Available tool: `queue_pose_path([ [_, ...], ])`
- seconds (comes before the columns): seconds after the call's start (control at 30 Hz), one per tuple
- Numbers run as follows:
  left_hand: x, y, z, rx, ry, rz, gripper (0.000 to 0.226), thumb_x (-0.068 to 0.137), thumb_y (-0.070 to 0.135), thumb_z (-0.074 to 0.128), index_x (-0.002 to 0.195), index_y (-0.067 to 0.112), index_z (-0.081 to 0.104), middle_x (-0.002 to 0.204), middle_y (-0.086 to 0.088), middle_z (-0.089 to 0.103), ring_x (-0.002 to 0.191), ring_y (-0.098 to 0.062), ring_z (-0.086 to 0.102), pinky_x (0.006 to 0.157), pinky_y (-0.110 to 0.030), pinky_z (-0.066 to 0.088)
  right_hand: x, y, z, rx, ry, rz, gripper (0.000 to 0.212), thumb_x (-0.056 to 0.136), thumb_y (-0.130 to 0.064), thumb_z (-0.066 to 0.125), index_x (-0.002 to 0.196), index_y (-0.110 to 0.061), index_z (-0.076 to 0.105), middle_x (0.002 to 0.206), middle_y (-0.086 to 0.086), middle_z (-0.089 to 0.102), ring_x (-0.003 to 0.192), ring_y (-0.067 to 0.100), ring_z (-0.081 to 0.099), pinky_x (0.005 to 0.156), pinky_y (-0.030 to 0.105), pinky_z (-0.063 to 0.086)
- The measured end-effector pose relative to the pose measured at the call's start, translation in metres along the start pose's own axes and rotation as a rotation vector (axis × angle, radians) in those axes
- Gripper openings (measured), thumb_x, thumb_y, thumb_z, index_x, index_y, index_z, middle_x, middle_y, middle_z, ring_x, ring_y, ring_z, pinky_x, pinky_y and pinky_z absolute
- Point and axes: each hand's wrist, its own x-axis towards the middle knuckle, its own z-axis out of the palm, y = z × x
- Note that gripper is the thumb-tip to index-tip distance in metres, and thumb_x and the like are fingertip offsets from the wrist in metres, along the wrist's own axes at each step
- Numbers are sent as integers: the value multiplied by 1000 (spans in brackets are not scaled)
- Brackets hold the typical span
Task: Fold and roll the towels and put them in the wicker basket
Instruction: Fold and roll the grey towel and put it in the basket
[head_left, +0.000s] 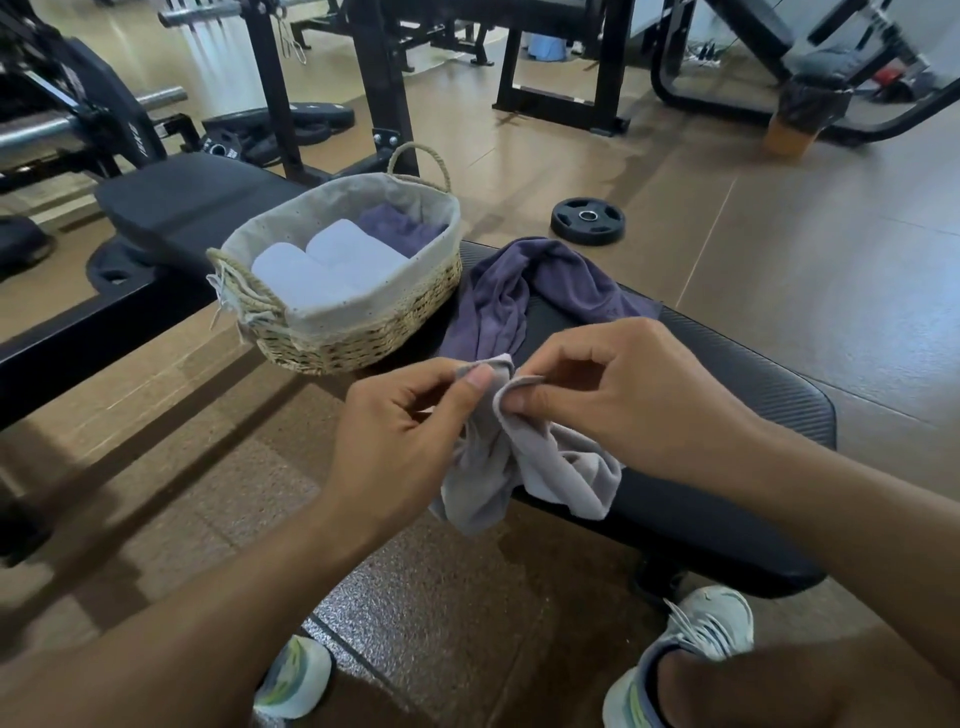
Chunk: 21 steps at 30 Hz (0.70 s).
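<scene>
- Nearest me, my left hand (400, 431) and right hand (623, 400) each pinch the top edge of one pale grey towel (519, 467) between thumb and curled fingers (480, 376); it hangs crumpled over the front edge of the black padded surface (727, 415).
- Behind it, one purple towel (519, 291) lies unfolded on that surface.
- Further left, the lined wicker basket (358, 322) holds three towels: two white rolls (327, 260) side by side and one purple bundle (397, 226) behind them.
- Beyond, one weight plate (588, 219) lies on the floor; I cannot read any lettering.
</scene>
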Motion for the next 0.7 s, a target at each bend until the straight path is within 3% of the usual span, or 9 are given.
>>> queue_pose_path([
  [0.13, -2, -1, 1, -7, -39, -7, 22, 100, 20, 58, 104, 16, 79, 89, 9, 78, 83, -8, 74, 72, -28, 60, 2, 0, 3, -96, 14, -98, 9, 86, -41, 75, 88, -33, 73, 93, -15, 67, 89, 3, 64, 76, 21, 50],
  [0.23, -4, -2, 2, -2, -59, -12, 23, 102, 19, 55, 101, 17, 79, 86, 5, 78, 81, -13, 74, 72, -34, 60, 3, 1, 4, -16, 38, -84, 2, 90, -29, 75, 90, -30, 76, 86, -16, 74, 85, 2, 69, 77, 20, 53],
  [0.37, -4, -3, 3, -14, -49, -38, 24, 103, 19, 55, 104, 15, 79, 88, 2, 78, 82, -18, 74, 71, -45, 60, 6, 5, 3, 0, 48, -84, 14, 96, -23, 68, 101, -30, 78, 93, -20, 76, 92, -5, 69, 80, 11, 51],
  [0.53, -3, -1, 5, -52, 83, -153, 17, 98, 22, 61, 99, 24, 79, 83, 7, 78, 75, -11, 74, 69, -42, 62, 5, 4, 4, 66, 56, -35, 6, 92, -26, 73, 92, -30, 77, 85, -13, 76, 81, 5, 72, 76, 27, 57],
  [0.63, -4, 0, 7, -69, 39, -154, 18, 97, 24, 61, 100, 22, 79, 81, 6, 78, 73, -12, 74, 70, -37, 63, 3, 1, 9, 106, 42, -16, 7, 87, -29, 79, 86, -25, 73, 78, -7, 75, 71, 11, 71, 71, 33, 59],
  [0.7, -7, 1, 9, -95, -2, -150, 22, 101, 19, 57, 101, 19, 79, 78, 4, 77, 71, -11, 72, 69, -33, 62, 2, 1, 12, 103, 57, -21, 9, 85, -31, 80, 84, -25, 74, 76, -8, 75, 68, 11, 71, 67, 29, 59],
])
